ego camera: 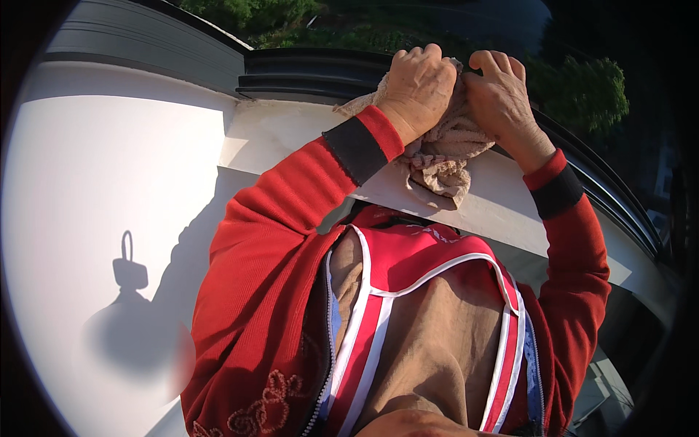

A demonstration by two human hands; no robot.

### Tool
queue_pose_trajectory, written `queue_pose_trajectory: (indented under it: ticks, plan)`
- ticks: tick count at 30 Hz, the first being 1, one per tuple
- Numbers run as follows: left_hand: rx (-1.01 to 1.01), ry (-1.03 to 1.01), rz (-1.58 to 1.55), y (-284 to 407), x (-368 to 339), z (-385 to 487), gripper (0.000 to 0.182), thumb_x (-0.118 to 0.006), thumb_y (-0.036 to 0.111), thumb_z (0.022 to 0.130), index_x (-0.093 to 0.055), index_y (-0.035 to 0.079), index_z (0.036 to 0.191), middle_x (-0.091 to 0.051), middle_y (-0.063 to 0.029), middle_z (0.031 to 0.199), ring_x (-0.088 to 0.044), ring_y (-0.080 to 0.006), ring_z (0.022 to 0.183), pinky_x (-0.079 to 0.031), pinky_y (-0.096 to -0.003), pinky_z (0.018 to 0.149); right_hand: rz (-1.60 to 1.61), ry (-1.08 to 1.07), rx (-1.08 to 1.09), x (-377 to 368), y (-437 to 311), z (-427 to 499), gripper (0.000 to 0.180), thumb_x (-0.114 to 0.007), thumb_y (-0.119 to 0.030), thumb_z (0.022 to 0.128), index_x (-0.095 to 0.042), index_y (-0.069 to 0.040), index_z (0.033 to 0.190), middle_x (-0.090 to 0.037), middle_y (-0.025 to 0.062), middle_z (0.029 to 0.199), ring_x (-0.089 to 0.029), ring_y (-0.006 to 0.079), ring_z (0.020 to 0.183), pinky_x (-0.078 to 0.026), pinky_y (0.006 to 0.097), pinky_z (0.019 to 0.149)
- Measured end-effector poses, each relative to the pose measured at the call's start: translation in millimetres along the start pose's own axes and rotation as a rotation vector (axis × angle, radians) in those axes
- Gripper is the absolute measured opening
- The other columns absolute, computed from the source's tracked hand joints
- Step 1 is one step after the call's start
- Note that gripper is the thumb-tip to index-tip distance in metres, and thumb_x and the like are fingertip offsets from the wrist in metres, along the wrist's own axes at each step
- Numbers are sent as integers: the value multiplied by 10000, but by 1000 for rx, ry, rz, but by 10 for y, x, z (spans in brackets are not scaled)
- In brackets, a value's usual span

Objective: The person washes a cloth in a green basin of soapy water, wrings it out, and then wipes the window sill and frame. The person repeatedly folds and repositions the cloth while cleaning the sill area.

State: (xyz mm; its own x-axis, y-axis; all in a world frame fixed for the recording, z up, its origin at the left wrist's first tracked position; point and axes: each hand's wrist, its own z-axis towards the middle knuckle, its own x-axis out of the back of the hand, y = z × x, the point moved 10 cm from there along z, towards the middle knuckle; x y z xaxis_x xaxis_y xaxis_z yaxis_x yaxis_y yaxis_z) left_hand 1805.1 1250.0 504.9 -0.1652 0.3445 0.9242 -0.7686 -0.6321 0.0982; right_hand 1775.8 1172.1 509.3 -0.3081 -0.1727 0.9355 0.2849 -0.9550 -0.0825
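Observation:
A crumpled beige cloth (445, 158) hangs from my two hands over a white window sill (491, 191). My left hand (420, 87) grips its upper part, fingers curled, close to the dark window frame (317, 74). Just right of it, my right hand (499, 93) has bent fingers and touches the cloth's right side; whether those fingers hold any of it cannot be told. One corner of the cloth pokes out left of my left wrist, and its lower folds lie against the sill.
A white wall (109, 191) stands at the left, with a grey frame section (142, 43) above it. Dark rails (606, 191) curve down the right. Beyond the window are green trees (584, 93) far below.

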Motion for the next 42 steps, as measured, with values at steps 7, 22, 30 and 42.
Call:
queue_pose_trajectory:
  ticks: [7, 22, 30, 42]
  plan:
    - [-70, -37, -127, 560, -308, 392, 114, -648, 189, 908, -735, 121, 939, -652, -77, 933, -686, -264, 930, -520, -412, 825, -134, 20, -124, 295, 506, -417, 136, -697, -101, 787, -769, -95, 903, -591, 64, 1122, -540, 269, 1153, -397, 461, 1013]
    - [-165, -112, -1089, 1848, -46, 623, 229, -696, 233, 900, -736, 58, 1043, -628, -145, 1027, -635, -305, 996, -503, -435, 885, 136, 166, -798, 1169, 1509, -2208, 182, -523, -131, 1048, -653, -31, 1126, -663, 99, 1041, -656, 212, 927, -515, 322, 819]
    - [-399, -59, -458, 1732, 41, 717, 437, -841, 306, 708, -769, 127, 1100, -592, -115, 1230, -529, -297, 1209, -405, -516, 994, 337, 214, -860, 894, 1472, -1933, 241, -543, -151, 1062, -664, -59, 1249, -671, 81, 1209, -655, 179, 1081, -524, 315, 909]
    - [-151, -151, -171, 439, -185, 20, 321, -654, 410, 938, -818, 134, 939, -397, -142, 1598, -162, -386, 1557, -44, -805, 1128, 235, 27, -397, 381, 293, -850, 247, -600, -110, 989, -628, -53, 1228, -614, 147, 1234, -642, 361, 1064, -523, 425, 897]
